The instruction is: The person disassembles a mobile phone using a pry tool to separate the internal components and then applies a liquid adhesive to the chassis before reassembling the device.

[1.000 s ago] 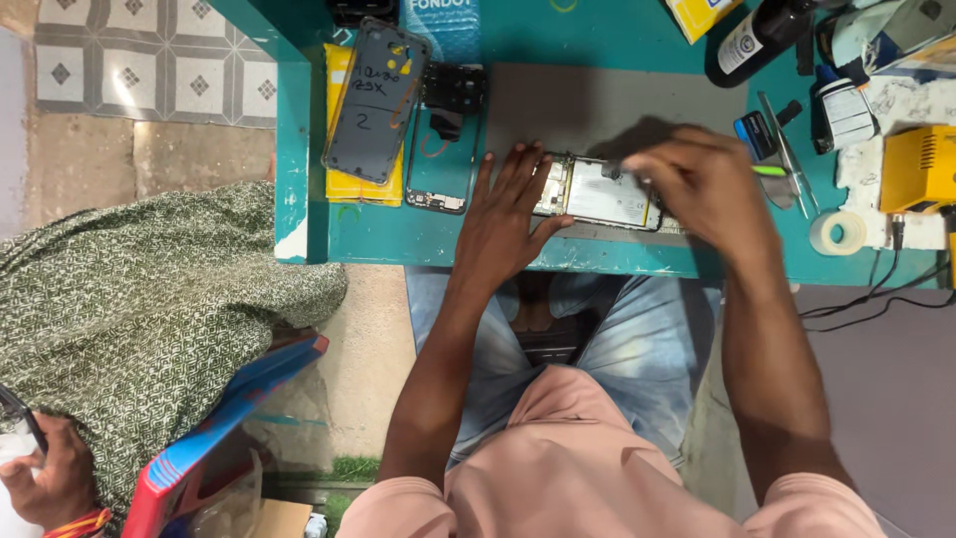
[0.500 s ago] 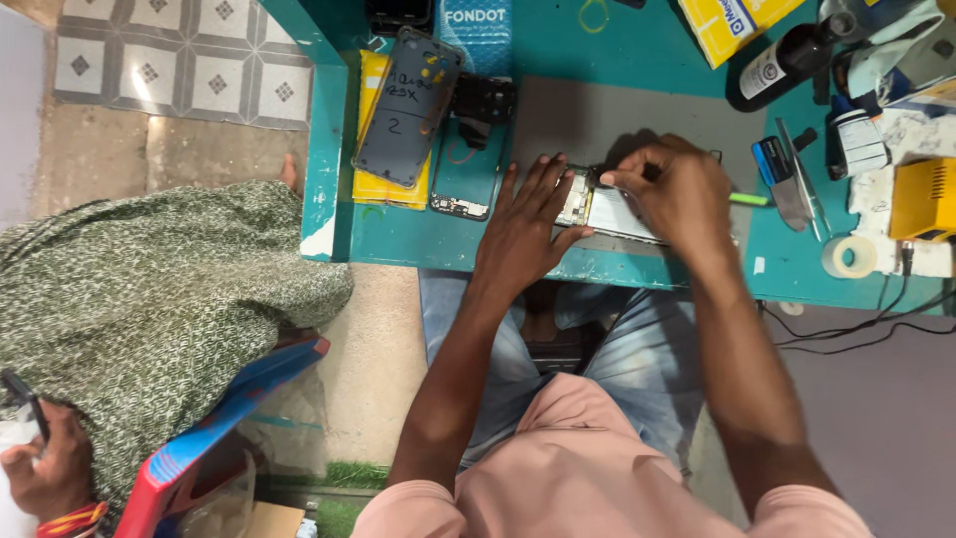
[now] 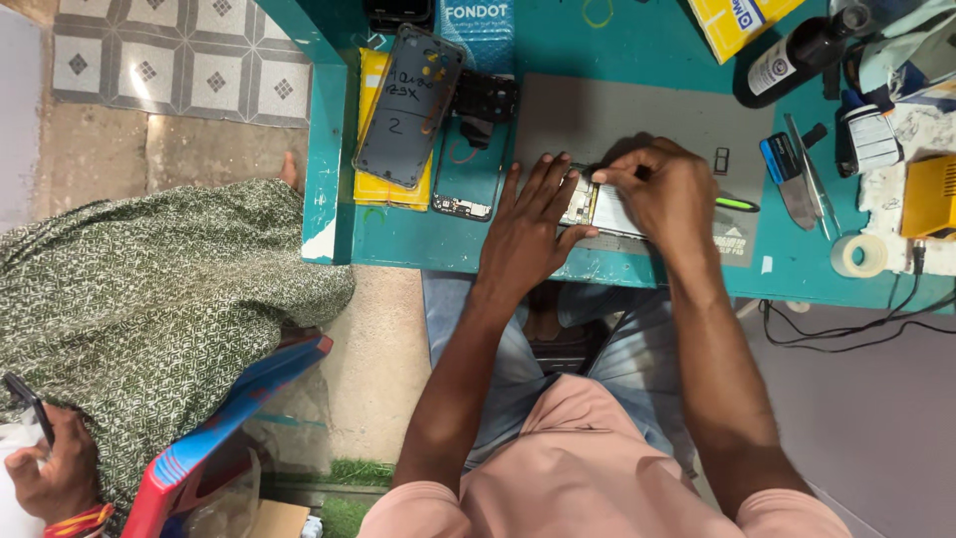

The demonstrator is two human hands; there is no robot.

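We see the opened phone (image 3: 602, 207) under both hands as bare metal and pale glossy parts, though fingers hide most of it. It lies on a grey mat (image 3: 637, 120) that looks matt and rubbery, perhaps silicone. The table (image 3: 398, 249) is painted teal, smooth, chipped to white at the corner. The dark screen panel (image 3: 408, 105) shines like glass. The black bottle (image 3: 797, 55) is glossy plastic with a paper label. The tape roll (image 3: 858, 255) looks papery and dull. Beside us, a green patterned garment (image 3: 149, 299) is woven cloth, and our shirt (image 3: 588, 468) is soft matt cotton.
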